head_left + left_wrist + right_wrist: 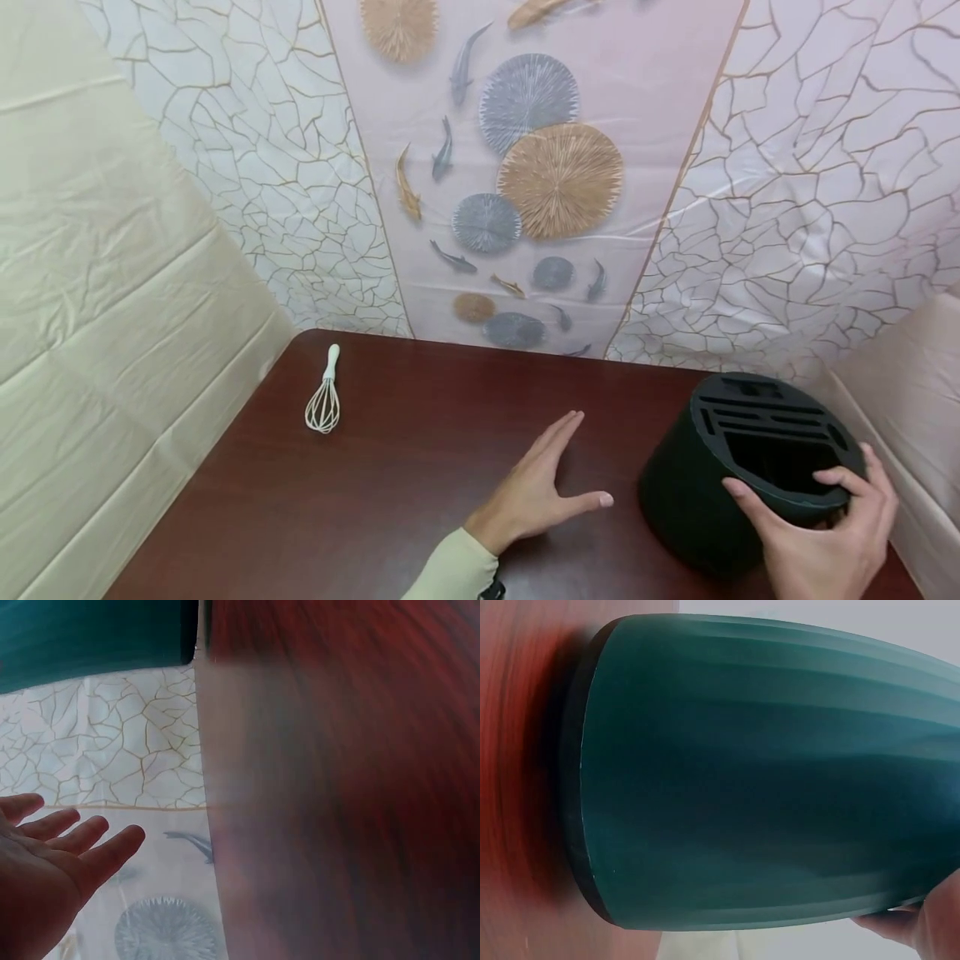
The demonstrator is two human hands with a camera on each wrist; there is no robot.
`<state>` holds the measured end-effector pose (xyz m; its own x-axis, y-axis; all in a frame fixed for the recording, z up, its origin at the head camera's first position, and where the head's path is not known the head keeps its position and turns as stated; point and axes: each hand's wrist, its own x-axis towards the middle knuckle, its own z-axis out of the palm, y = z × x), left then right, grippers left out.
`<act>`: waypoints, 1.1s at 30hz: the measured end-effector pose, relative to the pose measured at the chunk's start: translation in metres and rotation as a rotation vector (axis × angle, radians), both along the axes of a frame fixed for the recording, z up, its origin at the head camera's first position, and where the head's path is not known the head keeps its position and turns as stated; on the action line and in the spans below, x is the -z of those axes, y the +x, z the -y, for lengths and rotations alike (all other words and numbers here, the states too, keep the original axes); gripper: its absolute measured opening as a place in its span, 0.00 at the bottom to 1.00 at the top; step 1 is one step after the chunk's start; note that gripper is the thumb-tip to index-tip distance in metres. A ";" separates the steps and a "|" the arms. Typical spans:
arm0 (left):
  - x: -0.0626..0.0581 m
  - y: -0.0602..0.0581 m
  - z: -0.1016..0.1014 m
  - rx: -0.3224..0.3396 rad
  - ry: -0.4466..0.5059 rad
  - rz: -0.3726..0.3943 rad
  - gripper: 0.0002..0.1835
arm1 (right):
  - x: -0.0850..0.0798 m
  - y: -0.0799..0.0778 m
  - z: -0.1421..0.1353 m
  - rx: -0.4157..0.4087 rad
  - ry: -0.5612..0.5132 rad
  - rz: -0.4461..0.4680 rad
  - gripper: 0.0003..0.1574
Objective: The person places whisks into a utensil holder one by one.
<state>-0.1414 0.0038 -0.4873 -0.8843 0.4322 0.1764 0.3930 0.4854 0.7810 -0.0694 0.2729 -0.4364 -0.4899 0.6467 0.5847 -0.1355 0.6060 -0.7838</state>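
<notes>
Knife block (690, 492) stood slots-up on the table (390, 517), way right of the whisk (328, 379). Right hand (832, 542) was closest, gripping its top; left hand (531, 498), fingers straight, hung out whisk-side, not touching it.

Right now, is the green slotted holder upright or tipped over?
Upright: the holder has its slotted top facing up and its base toward the table.

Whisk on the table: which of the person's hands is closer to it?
Left. The left hand is apart from the whisk, to its right and nearer the person; the right hand is farther right, gripping the green holder.
</notes>
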 end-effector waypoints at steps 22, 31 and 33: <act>-0.001 -0.006 -0.036 0.080 0.096 0.042 0.68 | 0.008 -0.021 0.049 -0.212 0.082 -0.027 0.49; 0.001 -0.006 -0.044 0.031 0.154 -0.012 0.75 | 0.012 -0.024 0.063 -0.220 0.032 -0.029 0.47; 0.002 -0.006 -0.044 0.021 0.148 -0.018 0.74 | 0.013 -0.024 0.064 -0.218 0.030 -0.028 0.48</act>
